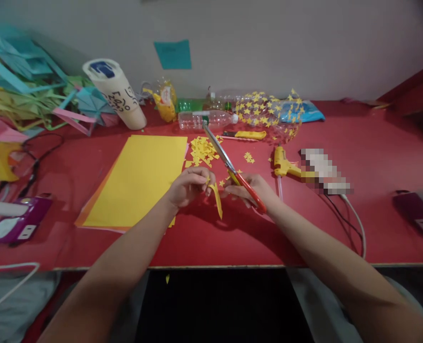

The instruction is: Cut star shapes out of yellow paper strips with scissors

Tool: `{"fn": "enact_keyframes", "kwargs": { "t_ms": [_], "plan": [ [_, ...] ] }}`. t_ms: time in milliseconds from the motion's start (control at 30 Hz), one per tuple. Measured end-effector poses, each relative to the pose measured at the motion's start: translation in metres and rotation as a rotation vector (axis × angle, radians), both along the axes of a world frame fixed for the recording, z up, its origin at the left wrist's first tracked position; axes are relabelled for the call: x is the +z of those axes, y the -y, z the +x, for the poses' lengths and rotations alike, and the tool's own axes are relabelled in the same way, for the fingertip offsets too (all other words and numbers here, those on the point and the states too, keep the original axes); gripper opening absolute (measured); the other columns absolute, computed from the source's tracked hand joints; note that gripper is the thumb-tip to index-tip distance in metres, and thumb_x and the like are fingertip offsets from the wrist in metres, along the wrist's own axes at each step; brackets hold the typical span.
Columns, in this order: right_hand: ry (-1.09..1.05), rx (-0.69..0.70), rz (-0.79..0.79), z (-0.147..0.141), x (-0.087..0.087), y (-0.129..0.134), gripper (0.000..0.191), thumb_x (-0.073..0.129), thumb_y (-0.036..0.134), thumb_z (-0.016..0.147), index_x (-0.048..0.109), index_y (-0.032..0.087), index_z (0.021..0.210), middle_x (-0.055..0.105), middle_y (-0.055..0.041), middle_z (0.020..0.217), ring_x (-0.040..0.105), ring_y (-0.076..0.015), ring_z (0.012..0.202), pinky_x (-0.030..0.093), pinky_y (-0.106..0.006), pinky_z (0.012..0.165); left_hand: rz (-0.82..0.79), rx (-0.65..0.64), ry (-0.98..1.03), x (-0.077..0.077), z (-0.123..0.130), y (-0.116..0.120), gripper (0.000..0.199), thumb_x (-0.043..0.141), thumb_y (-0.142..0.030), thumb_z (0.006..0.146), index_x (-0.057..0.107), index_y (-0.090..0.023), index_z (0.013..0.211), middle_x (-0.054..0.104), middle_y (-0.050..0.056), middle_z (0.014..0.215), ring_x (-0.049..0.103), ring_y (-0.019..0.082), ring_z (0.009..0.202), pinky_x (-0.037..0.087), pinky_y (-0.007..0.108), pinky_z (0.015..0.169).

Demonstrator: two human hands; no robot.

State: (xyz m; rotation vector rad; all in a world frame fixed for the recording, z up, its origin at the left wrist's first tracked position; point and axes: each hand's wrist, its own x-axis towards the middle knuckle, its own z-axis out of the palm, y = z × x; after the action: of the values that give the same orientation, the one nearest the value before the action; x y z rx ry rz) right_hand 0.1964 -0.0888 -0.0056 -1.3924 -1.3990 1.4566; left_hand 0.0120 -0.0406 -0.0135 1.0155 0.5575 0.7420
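Near the middle of the red table, my left hand (191, 185) pinches a narrow yellow paper strip (217, 202), which hangs down from the fingertips. My right hand (249, 188) is closed round the red and yellow handles of the scissors (222, 153). Their long blades point up and to the left, past the strip. Just beyond my hands lies a pile of yellow paper scraps (202, 150). Small yellow stars (249, 157) lie to the right of that pile. A stack of yellow sheets (139, 176) is beside my left hand.
Plastic bottles (204, 120), a yellow cutter (249, 135) and a star-covered clear object (257, 109) line the back. A yellow glue gun (284, 164) and a cable lie right. At left are folded paper shapes (21, 95), a white roll (120, 97) and a purple power strip (27, 221).
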Motion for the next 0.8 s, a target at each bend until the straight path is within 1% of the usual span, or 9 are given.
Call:
{"fn": "enact_keyframes", "kwargs": {
  "t_ms": [133, 233, 300, 367, 433, 533, 633, 700, 800],
  "plan": [
    [-0.039, 0.091, -0.037, 0.0, 0.002, 0.001, 0.024, 0.068, 0.037, 0.064, 0.063, 0.014, 0.069, 0.064, -0.0011, 0.059, 0.04, -0.0049, 0.035, 0.028, -0.019, 0.032, 0.014, 0.009, 0.022, 0.0, 0.005, 0.001, 0.014, 0.055, -0.018, 0.057, 0.051, -0.013, 0.045, 0.052, 0.0, 0.049, 0.051, 0.008, 0.045, 0.038, 0.023, 0.048],
    [-0.015, 0.02, -0.049, -0.001, 0.004, 0.0, 0.026, 0.069, 0.036, 0.062, 0.063, 0.013, 0.072, 0.054, 0.0045, 0.045, 0.034, -0.0042, 0.03, 0.023, -0.019, 0.031, -0.005, -0.067, 0.075, 0.003, 0.01, 0.004, 0.015, 0.054, -0.017, 0.059, 0.051, -0.014, 0.045, 0.051, 0.001, 0.047, 0.051, 0.009, 0.045, 0.037, 0.023, 0.049],
    [-0.029, -0.046, -0.014, -0.001, 0.004, -0.001, 0.024, 0.068, 0.035, 0.063, 0.063, 0.013, 0.072, 0.051, 0.0063, 0.043, 0.035, -0.0042, 0.031, 0.024, -0.019, 0.032, -0.036, -0.128, 0.09, 0.008, 0.012, 0.006, 0.015, 0.054, -0.017, 0.059, 0.051, -0.014, 0.044, 0.05, 0.001, 0.045, 0.049, 0.009, 0.043, 0.036, 0.023, 0.046],
    [-0.079, -0.128, 0.027, 0.0, 0.003, -0.001, 0.023, 0.067, 0.035, 0.064, 0.061, 0.014, 0.072, 0.053, 0.0062, 0.046, 0.037, -0.0045, 0.032, 0.026, -0.019, 0.033, -0.067, -0.154, 0.083, 0.013, 0.015, 0.006, 0.016, 0.054, -0.018, 0.057, 0.05, -0.014, 0.042, 0.048, 0.0, 0.043, 0.047, 0.009, 0.04, 0.034, 0.024, 0.043],
    [-0.154, -0.172, 0.066, 0.001, 0.003, -0.002, 0.023, 0.066, 0.036, 0.065, 0.059, 0.016, 0.07, 0.057, 0.0052, 0.05, 0.038, -0.0046, 0.033, 0.031, -0.02, 0.036, -0.078, -0.134, 0.051, 0.017, 0.017, 0.004, 0.017, 0.054, -0.019, 0.056, 0.049, -0.015, 0.041, 0.047, 0.0, 0.042, 0.046, 0.009, 0.038, 0.034, 0.024, 0.042],
    [-0.236, -0.138, 0.081, 0.004, 0.003, -0.001, 0.024, 0.067, 0.037, 0.065, 0.056, 0.017, 0.068, 0.057, 0.0059, 0.05, 0.036, -0.0037, 0.031, 0.038, -0.022, 0.041, -0.064, -0.061, 0.005, 0.019, 0.021, -0.001, 0.016, 0.055, -0.02, 0.055, 0.048, -0.015, 0.041, 0.045, 0.0, 0.043, 0.045, 0.009, 0.039, 0.034, 0.024, 0.043],
    [-0.219, -0.083, 0.028, 0.003, 0.005, 0.0, 0.026, 0.071, 0.037, 0.061, 0.056, 0.017, 0.068, 0.054, 0.0071, 0.048, 0.037, -0.0037, 0.031, 0.033, -0.02, 0.036, -0.036, 0.005, -0.009, 0.017, 0.026, -0.005, 0.017, 0.055, -0.02, 0.055, 0.048, -0.016, 0.041, 0.044, 0.0, 0.042, 0.044, 0.009, 0.041, 0.034, 0.024, 0.044],
    [-0.191, -0.066, -0.006, 0.002, 0.007, 0.001, 0.027, 0.072, 0.036, 0.059, 0.055, 0.017, 0.069, 0.053, 0.0073, 0.049, 0.037, -0.0038, 0.031, 0.026, -0.019, 0.032, -0.023, 0.026, -0.022, 0.015, 0.028, -0.005, 0.016, 0.055, -0.021, 0.054, 0.048, -0.016, 0.04, 0.044, 0.0, 0.043, 0.043, 0.009, 0.042, 0.034, 0.025, 0.044],
    [-0.178, -0.044, -0.015, 0.0, 0.008, 0.003, 0.027, 0.072, 0.034, 0.059, 0.053, 0.018, 0.067, 0.047, 0.0098, 0.044, 0.035, -0.0036, 0.03, 0.023, -0.018, 0.031, -0.01, 0.038, -0.058, 0.014, 0.029, -0.006, 0.016, 0.055, -0.021, 0.054, 0.048, -0.016, 0.04, 0.046, 0.0, 0.045, 0.042, 0.008, 0.043, 0.035, 0.025, 0.047]
  ]
}}
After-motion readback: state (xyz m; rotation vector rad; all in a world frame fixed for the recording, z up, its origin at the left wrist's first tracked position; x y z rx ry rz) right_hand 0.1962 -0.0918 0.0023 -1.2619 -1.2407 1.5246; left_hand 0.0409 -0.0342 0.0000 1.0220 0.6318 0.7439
